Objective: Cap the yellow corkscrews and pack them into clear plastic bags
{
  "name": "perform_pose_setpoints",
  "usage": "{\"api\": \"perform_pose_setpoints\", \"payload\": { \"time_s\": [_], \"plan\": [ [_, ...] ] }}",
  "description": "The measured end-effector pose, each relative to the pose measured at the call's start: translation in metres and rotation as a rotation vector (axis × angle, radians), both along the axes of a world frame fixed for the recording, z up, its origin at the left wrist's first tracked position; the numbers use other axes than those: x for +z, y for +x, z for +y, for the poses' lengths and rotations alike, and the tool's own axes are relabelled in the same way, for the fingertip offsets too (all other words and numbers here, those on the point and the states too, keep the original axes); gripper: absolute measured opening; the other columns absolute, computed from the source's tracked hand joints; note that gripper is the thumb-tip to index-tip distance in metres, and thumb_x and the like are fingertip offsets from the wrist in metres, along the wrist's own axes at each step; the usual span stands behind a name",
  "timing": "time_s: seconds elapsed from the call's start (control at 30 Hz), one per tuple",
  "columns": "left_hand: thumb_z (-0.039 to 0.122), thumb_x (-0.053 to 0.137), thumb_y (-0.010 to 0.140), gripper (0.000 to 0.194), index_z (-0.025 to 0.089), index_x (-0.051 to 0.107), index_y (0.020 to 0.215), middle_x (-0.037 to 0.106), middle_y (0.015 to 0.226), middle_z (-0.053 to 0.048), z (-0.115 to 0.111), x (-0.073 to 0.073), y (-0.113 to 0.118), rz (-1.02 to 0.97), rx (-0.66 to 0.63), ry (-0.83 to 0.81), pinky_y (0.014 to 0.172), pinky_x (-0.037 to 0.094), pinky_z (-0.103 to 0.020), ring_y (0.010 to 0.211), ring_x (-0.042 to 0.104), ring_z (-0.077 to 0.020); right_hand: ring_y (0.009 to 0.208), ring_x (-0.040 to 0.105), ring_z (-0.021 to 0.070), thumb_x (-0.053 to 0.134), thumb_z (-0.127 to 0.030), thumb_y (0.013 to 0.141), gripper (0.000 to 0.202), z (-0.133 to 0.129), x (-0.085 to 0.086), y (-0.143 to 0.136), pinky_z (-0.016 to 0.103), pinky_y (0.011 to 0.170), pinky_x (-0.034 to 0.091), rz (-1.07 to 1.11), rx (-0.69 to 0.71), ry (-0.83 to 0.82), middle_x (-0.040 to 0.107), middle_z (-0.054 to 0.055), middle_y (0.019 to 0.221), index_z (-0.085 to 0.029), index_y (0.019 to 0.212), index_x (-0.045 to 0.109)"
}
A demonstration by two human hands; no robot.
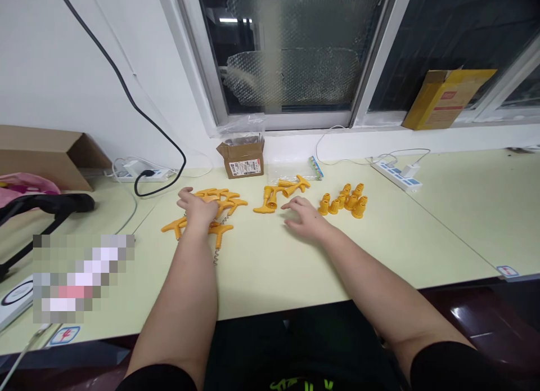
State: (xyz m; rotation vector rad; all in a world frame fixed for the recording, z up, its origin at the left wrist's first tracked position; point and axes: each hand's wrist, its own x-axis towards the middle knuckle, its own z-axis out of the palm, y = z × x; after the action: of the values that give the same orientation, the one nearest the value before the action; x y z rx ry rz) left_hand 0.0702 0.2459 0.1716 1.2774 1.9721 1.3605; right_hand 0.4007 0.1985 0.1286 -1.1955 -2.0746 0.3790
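My left hand (197, 210) is over a loose pile of yellow T-handled corkscrews (221, 230), some with their metal spirals showing. Its visible fingers are spread, and part of the pile is hidden beneath it. My right hand (307, 220) hovers or rests just right of a small group of yellow corkscrews with cone-shaped sleeves on them (265, 209). The fingers of that hand are apart, with nothing between them. Several loose yellow cone-shaped sleeves (351, 202) stand upright to the right of my right hand.
A small open cardboard box (244, 161) stands against the wall, beside a clear plastic bag (291, 170). Power strips (396, 175) with cables lie at the back. On the left are a larger carton (40, 152), a black frame-like object (50, 206) and a blurred-out item (84, 278).
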Motion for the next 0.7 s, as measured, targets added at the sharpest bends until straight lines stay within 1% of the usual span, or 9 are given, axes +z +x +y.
{"api": "perform_pose_setpoints", "payload": {
  "time_s": [0.07,0.13,0.2,0.33,0.4,0.47,0.53,0.63,0.7],
  "plan": [
    [0.007,0.077,0.068,0.074,0.024,0.032,0.124,0.036,0.137,-0.017,0.003,-0.002,-0.006,0.095,0.111,-0.081,0.1,0.048,-0.05,0.122,0.056,-0.0338,0.123,0.055,0.0285,0.068,-0.026,0.089,0.045,-0.003,-0.002,-0.012,0.048,0.111,0.044,-0.044,0.096,-0.025,0.061,0.011,0.126,-0.023,0.134,0.065],
    [0.004,0.078,0.061,0.081,0.026,0.034,0.126,0.041,0.138,-0.018,0.007,-0.006,-0.012,0.078,0.121,-0.119,0.102,0.047,-0.055,0.122,0.057,-0.0366,0.132,0.051,0.0297,0.069,-0.026,0.088,0.057,-0.004,-0.004,-0.023,0.05,0.115,0.042,-0.098,0.153,-0.039,0.057,0.013,0.14,-0.024,0.144,0.059],
    [0.002,0.078,0.058,0.086,0.027,0.035,0.129,0.05,0.132,-0.017,0.01,-0.009,-0.017,0.043,0.132,-0.113,0.103,0.046,-0.057,0.121,0.058,-0.0377,0.142,0.044,0.0315,0.069,-0.027,0.088,0.066,-0.002,-0.007,-0.03,0.053,0.12,0.037,-0.15,0.169,-0.052,0.049,0.013,0.155,-0.025,0.152,0.053],
    [0.003,0.077,0.058,0.089,0.027,0.039,0.135,0.064,0.116,-0.015,0.017,-0.015,-0.026,0.1,0.137,-0.189,0.097,0.048,-0.06,0.115,0.063,-0.0408,0.153,0.031,0.0339,0.066,-0.032,0.091,0.07,0.003,-0.012,-0.036,0.056,0.124,0.029,-0.218,0.156,-0.109,0.034,0.013,0.169,-0.023,0.158,0.045],
    [0.004,0.079,0.056,0.081,0.027,0.049,0.128,0.067,0.112,-0.014,0.02,-0.018,-0.027,0.122,0.131,-0.195,0.098,0.047,-0.061,0.117,0.063,-0.0428,0.154,0.031,0.0343,0.065,-0.032,0.092,0.068,0.003,-0.012,-0.037,0.056,0.125,0.028,-0.231,0.153,-0.125,0.033,0.014,0.17,-0.02,0.157,0.046],
    [0.004,0.08,0.054,0.072,0.027,0.056,0.118,0.068,0.112,-0.014,0.023,-0.021,-0.026,0.109,0.103,-0.148,0.102,0.044,-0.062,0.121,0.061,-0.0438,0.151,0.034,0.0337,0.065,-0.032,0.092,0.066,0.002,-0.011,-0.037,0.054,0.124,0.03,-0.219,0.142,-0.112,0.036,0.015,0.167,-0.019,0.154,0.049],
    [0.003,0.079,0.054,0.069,0.026,0.058,0.115,0.067,0.12,-0.017,0.025,-0.022,-0.024,0.139,0.064,-0.128,0.105,0.043,-0.061,0.126,0.058,-0.0436,0.146,0.038,0.033,0.067,-0.032,0.09,0.067,0.001,-0.01,-0.037,0.053,0.123,0.033,-0.201,0.125,-0.089,0.041,0.014,0.162,-0.021,0.153,0.049],
    [0.004,0.078,0.057,0.067,0.024,0.056,0.117,0.06,0.135,-0.022,0.025,-0.021,-0.021,0.262,0.032,-0.202,0.106,0.042,-0.058,0.132,0.055,-0.0432,0.135,0.044,0.0325,0.068,-0.034,0.09,0.071,0.001,-0.011,-0.037,0.051,0.119,0.037,-0.208,0.094,-0.083,0.048,0.015,0.148,-0.022,0.156,0.046],
    [0.007,0.08,0.058,0.066,0.023,0.056,0.117,0.056,0.139,-0.023,0.026,-0.021,-0.021,0.296,0.027,-0.237,0.108,0.041,-0.058,0.136,0.051,-0.0447,0.127,0.046,0.0319,0.066,-0.037,0.092,0.073,0.002,-0.012,-0.038,0.051,0.116,0.04,-0.223,0.073,-0.091,0.05,0.015,0.138,-0.022,0.159,0.042]
  ]
}}
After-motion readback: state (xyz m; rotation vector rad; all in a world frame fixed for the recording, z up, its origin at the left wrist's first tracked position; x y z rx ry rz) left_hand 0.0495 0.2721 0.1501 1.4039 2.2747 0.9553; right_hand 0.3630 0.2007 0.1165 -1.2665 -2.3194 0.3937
